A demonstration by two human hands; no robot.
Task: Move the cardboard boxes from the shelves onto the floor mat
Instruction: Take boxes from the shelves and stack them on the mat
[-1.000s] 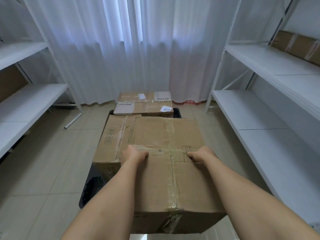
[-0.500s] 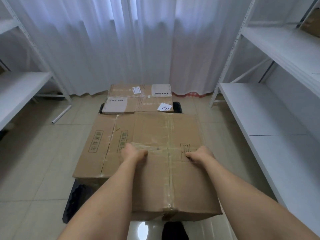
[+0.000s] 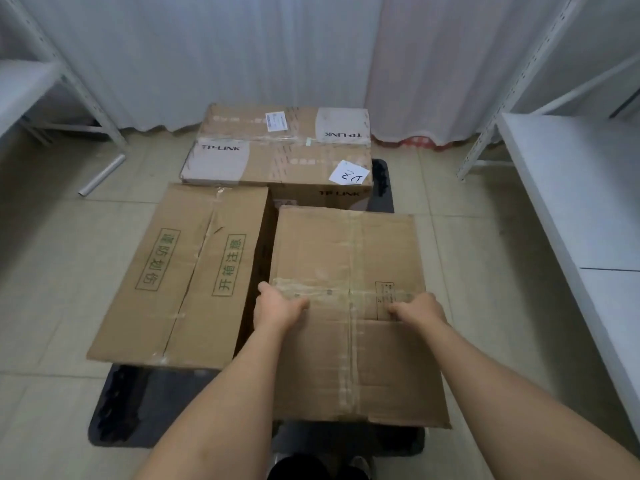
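I look down at a plain brown cardboard box (image 3: pixel 346 258) sealed with clear tape. My left hand (image 3: pixel 277 306) and my right hand (image 3: pixel 419 308) grip it on top, fingers curled into the flap seam. It sits low over the right side of the dark floor mat (image 3: pixel 138 410); whether it touches the mat is hidden. Close on its left lies a flat box with green characters (image 3: pixel 180 271). Behind them lie two TP-LINK boxes (image 3: pixel 277 164), the near one partly on the mat's far end.
White metal shelving (image 3: pixel 571 188) runs along the right, and another shelf unit (image 3: pixel 24 84) stands at the left. A grey tube (image 3: pixel 102 174) lies on the tiled floor at the left. White curtains (image 3: pixel 242 57) hang behind the boxes.
The box in my hands has come down and to the right, from above the green-lettered box to beside it, low over the mat. My view has tilted downward.
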